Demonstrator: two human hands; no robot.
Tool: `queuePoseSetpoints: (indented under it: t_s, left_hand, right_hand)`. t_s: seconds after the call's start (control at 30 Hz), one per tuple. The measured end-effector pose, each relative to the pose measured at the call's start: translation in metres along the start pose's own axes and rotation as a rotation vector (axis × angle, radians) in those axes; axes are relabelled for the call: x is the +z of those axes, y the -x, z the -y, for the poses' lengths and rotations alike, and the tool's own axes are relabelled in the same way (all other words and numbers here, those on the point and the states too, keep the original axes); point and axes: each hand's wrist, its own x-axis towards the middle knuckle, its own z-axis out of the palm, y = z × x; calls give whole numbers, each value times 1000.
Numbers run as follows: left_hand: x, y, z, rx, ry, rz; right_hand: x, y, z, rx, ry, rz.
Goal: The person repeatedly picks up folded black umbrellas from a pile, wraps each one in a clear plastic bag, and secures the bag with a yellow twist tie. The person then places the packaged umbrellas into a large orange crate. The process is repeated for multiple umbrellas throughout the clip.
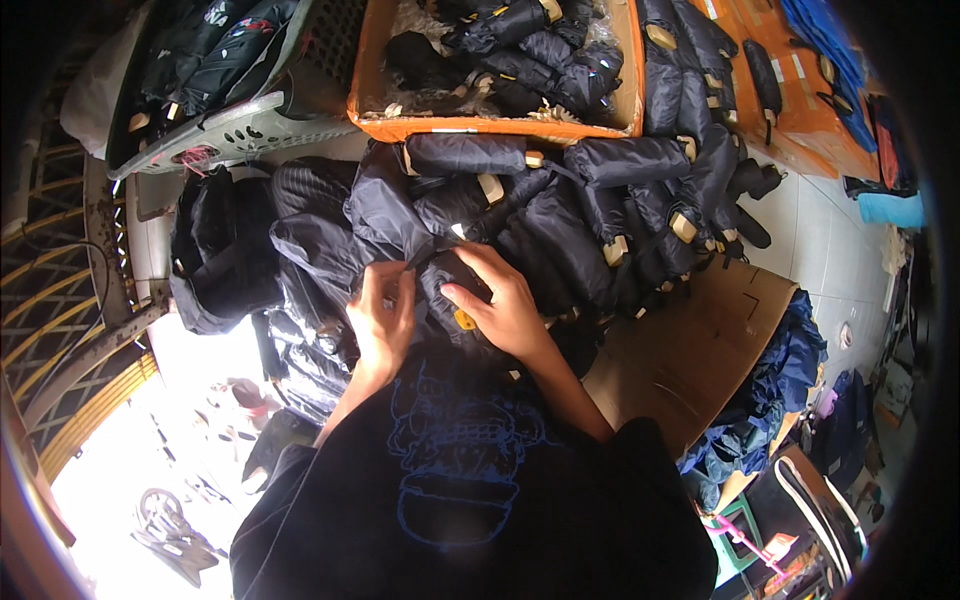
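The left hand (pixel 382 318), fingers bent, was at the left side of a dark rolled bundle (pixel 438 276); the right hand (pixel 507 312) held its right side. Similar bundles (pixel 545 238) lay heaped beyond, before an orange-edged carton (pixel 500 128) holding more. A gray crate (pixel 240 122) stood left, brown cardboard (pixel 690 355) right.

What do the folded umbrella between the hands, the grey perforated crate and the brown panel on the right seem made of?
Folded umbrella: thin synthetic cloth, perhaps nylon or polyester; soft creases, faint sheen.
Grey crate: probably moulded plastic, semi-matt; regular openings through its wall.
Brown panel: likely cardboard, matt; flat tan face with dark line marks.
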Motion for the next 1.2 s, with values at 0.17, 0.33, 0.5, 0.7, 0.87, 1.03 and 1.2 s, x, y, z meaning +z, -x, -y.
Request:
queuePoseSetpoints:
  t_s: [0.17, 0.33, 0.5, 0.7, 0.87, 1.03, 1.2]
  left_hand:
    - [-3, 6, 1, 223, -61, 59]
    - [-1, 9, 2, 258, -45, 69]
    - [5, 9, -1, 183, -23, 61]
    - [2, 9, 10, 370, -46, 159]
    - [4, 12, 18, -145, 498, 218]
    - [14, -2, 13, -674, 662, 267]
    - [38, 8, 12, -767, 996, 283]
  right_hand:
    - [0, 1, 0, -12, -22, -45]
    - [2, 5, -2, -18, -4, -97]
    - [3, 4, 1, -78, 119, -115]
    - [6, 4, -5, -81, 99, -161]
    - [5, 5, -3, -50, 50, -249]
    - [4, 8, 1, -84, 25, -257]
    - [2, 10, 1, 14, -90, -250]
